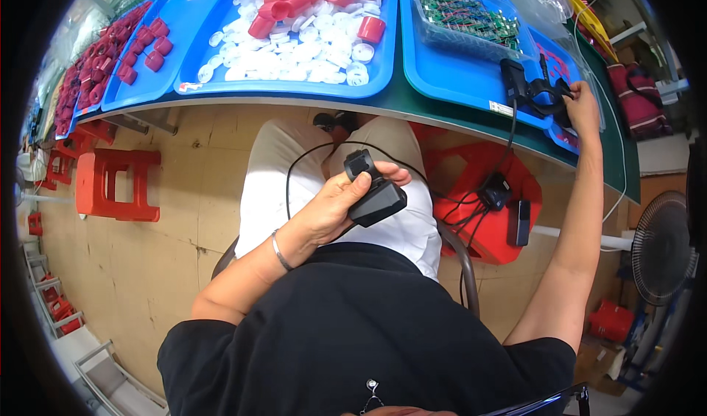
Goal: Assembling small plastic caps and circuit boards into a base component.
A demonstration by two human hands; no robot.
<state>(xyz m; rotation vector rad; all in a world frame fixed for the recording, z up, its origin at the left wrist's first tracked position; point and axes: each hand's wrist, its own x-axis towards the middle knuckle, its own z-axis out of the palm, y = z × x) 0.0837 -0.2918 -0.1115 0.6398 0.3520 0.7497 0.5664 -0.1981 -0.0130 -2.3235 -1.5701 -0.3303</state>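
Observation:
My left hand [331,208] is closed around a small black boxy device [378,203], held above my lap with the thumb on top. A dark cable [298,167] loops across my thighs close by. Reaching far to the right, my right hand [583,112] pinches the end of a black strap [543,98] that lies over the front edge of a blue tray. Joined to that strap is a black block-shaped unit [513,79], from which a cable hangs over the table edge. My right fingertips are partly hidden by the strap.
A blue tray [287,89] holds white round caps [309,51] and red cups [294,3]. A clear box of green circuit boards [471,19] stands at the right. More red parts [92,70] lie left. Below are red stools [118,184]; a fan [664,246] stands right.

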